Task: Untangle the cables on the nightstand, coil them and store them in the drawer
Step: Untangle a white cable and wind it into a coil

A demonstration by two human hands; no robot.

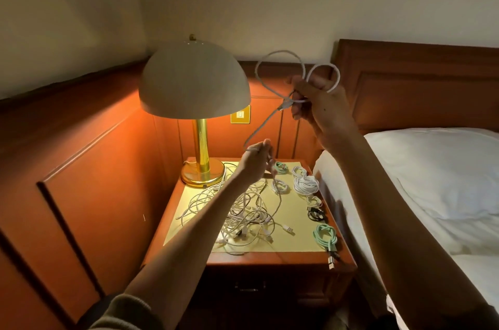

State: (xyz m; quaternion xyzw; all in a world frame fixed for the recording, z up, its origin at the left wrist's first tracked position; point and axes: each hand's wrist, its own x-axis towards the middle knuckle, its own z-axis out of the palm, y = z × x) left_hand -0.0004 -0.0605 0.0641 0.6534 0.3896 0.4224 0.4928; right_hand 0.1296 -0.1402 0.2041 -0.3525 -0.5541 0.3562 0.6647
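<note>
We are raising the right hand high above the nightstand, arm stretched forward, fingers curling round two loops of a white cable that are sticking up over the knuckles. The left hand is sitting lower and nearer the lamp, forearm reaching in from bottom left, fingertips pinching the same cable further down. The hands are apart, with the strand running slack between them. Below the left hand the cable is dropping into the tangled pile on the yellow mat. Finished coils are lying along the mat's right side: a white coil, a black coil and a green coil near the front corner. The drawer is sitting closed under the top. A pillow is lying on the right.
</note>
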